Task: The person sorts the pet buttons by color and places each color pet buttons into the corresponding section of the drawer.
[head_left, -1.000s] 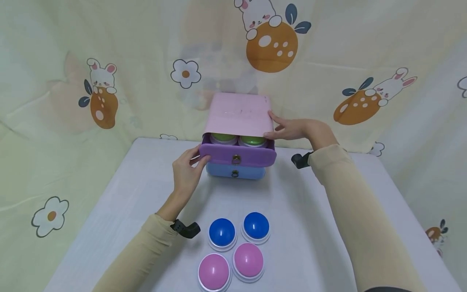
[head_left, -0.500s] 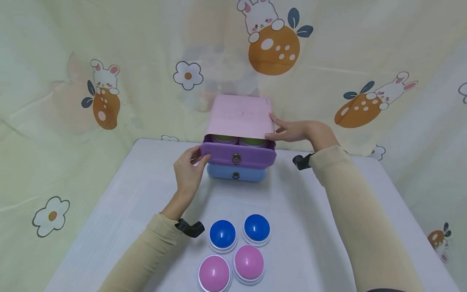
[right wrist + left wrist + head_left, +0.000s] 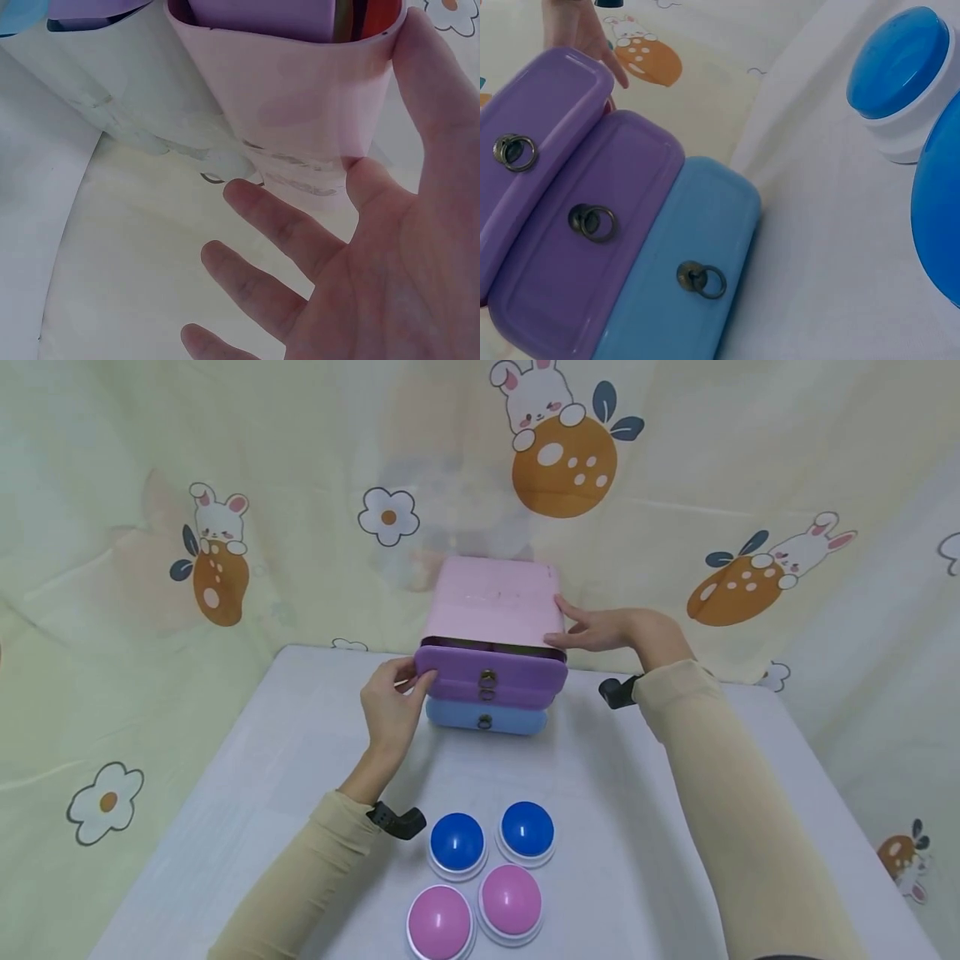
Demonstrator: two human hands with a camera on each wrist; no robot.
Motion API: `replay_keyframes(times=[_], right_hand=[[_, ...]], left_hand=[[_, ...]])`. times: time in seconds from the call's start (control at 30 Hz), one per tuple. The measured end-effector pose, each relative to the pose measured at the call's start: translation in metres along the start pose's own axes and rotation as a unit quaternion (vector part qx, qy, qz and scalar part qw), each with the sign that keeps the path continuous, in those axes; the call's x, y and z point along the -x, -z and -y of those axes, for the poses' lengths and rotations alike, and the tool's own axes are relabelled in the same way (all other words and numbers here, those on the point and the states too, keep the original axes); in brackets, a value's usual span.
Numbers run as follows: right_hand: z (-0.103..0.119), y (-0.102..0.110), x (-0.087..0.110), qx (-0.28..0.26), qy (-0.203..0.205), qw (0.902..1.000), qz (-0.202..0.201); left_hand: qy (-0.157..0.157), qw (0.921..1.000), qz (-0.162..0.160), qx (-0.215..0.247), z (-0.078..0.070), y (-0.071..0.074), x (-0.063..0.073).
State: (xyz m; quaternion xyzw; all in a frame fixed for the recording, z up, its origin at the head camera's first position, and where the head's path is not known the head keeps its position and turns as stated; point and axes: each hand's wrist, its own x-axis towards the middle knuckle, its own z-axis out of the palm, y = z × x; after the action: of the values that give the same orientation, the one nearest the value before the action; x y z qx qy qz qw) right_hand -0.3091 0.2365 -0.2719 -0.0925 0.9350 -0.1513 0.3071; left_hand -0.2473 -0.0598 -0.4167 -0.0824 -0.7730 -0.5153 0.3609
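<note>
A small chest of drawers has a pink top casing (image 3: 495, 597). Its upper purple drawer (image 3: 457, 667) stands slightly pulled out, with a narrow dark gap under the casing's rim. My left hand (image 3: 392, 702) pinches that drawer's front at its left edge, thumb on the face. Against the casing's right side, my right hand (image 3: 600, 628) touches with thumb and index finger, the others extended. Beneath are a second purple drawer (image 3: 622, 169) and a blue drawer (image 3: 705, 202), each with a brass ring pull. The upper drawer's contents are mostly hidden.
Two blue domed pieces (image 3: 457, 842) on white bases stand on the white table (image 3: 615, 860) in front of the chest. Two pink domed ones (image 3: 510, 900) sit nearer. A rabbit-print curtain (image 3: 300, 527) hangs behind the chest.
The upper purple drawer has slid back into the casing, pushed by my left hand; the green-topped domes inside have gone out of sight. My right hand stays on the casing.
</note>
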Motion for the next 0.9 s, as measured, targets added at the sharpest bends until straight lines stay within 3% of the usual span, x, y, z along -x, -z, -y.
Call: replay_keyframes(times=[0.6, 0.9], right_hand=[[0.0030, 0.0027, 0.0006, 0.014, -0.003, 0.9999, 0.004], [0.0020, 0.0029, 0.0017, 0.006, -0.014, 0.9999, 0.001]], left_hand=[[0.012, 0.9993, 0.000, -0.036, 0.0044, -0.0059, -0.0036], [0.007, 0.9998, -0.006, -0.017, 0.0080, -0.0105, -0.0088]])
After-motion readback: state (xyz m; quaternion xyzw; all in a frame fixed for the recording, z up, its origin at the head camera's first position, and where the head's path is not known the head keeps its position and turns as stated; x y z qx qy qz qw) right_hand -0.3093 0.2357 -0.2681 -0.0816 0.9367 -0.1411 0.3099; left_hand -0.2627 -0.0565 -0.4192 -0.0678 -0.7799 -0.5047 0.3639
